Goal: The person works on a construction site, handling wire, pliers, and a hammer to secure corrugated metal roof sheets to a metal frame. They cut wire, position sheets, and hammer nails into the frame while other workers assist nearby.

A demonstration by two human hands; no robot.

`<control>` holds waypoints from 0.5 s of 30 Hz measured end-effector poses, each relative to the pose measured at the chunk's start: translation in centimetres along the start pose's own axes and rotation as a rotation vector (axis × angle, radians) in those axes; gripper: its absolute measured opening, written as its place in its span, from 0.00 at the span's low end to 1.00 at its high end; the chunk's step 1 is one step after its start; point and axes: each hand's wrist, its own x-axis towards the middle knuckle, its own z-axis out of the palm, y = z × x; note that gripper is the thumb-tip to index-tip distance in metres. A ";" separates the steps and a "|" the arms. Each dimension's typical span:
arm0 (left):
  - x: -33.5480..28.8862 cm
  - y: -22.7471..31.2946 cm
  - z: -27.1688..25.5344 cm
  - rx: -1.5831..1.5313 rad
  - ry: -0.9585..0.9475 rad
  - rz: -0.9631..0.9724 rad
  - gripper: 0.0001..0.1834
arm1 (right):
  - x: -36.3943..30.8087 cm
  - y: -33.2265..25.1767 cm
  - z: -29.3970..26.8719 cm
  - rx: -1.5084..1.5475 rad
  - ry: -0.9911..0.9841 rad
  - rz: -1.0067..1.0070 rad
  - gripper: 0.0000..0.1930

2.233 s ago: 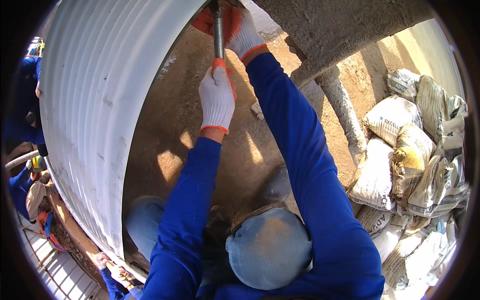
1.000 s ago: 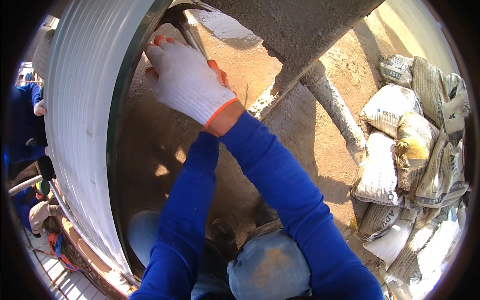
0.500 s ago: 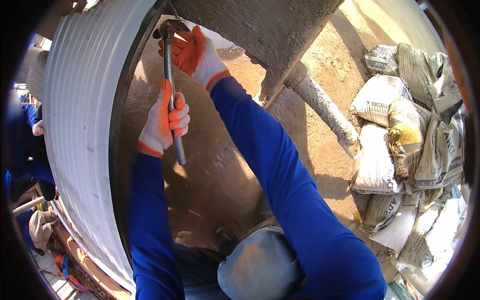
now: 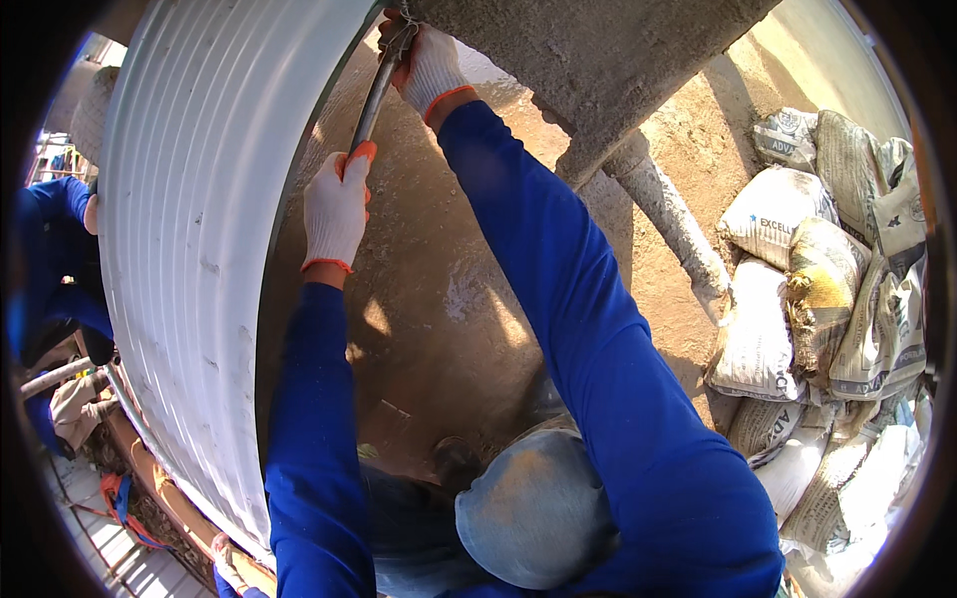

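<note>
My left hand [image 4: 337,204], in a white knit glove with orange palm and fingers, is closed around the shaft of a steel-handled hammer [image 4: 373,102]. The hammer slants up and right, its head close to the top edge of a white corrugated metal sheet [image 4: 189,249]. My right hand [image 4: 433,68], gloved the same way, is at the hammer head with its fingers bent. Those fingers are partly hidden, so what they grip does not show clearly. A thin wire [image 4: 407,14] shows beside them, near a rough, cement-crusted board [image 4: 588,70].
A cement-coated pole [image 4: 668,214] leans right of the board. Stacked cement sacks [image 4: 763,334] fill the right side. Brown wet ground [image 4: 429,329] lies below my arms. Beyond the sheet, a blue-sleeved person [image 4: 60,254] touches its edge; another person's hand [image 4: 227,560] shows at lower left.
Both my hands have moved upward and slightly right with the hammer, which now tilts more. The view has shifted slightly. Another hand has appeared at the lower left.
</note>
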 end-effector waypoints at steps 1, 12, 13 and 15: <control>0.7 -0.4 -0.6 0.176 0.077 0.073 0.27 | -0.1 -0.1 -0.2 0.011 0.076 -0.103 0.17; 7.1 -4.2 -3.1 0.416 0.366 0.232 0.31 | -11.0 -2.6 -0.8 -0.490 0.142 -0.332 0.18; 7.6 -4.6 -2.8 0.404 0.336 0.182 0.31 | -12.6 -2.6 -0.4 -0.525 0.141 -0.350 0.19; 8.5 -5.3 -1.7 0.389 0.324 0.257 0.32 | -14.7 -2.6 0.9 -0.579 0.195 -0.338 0.22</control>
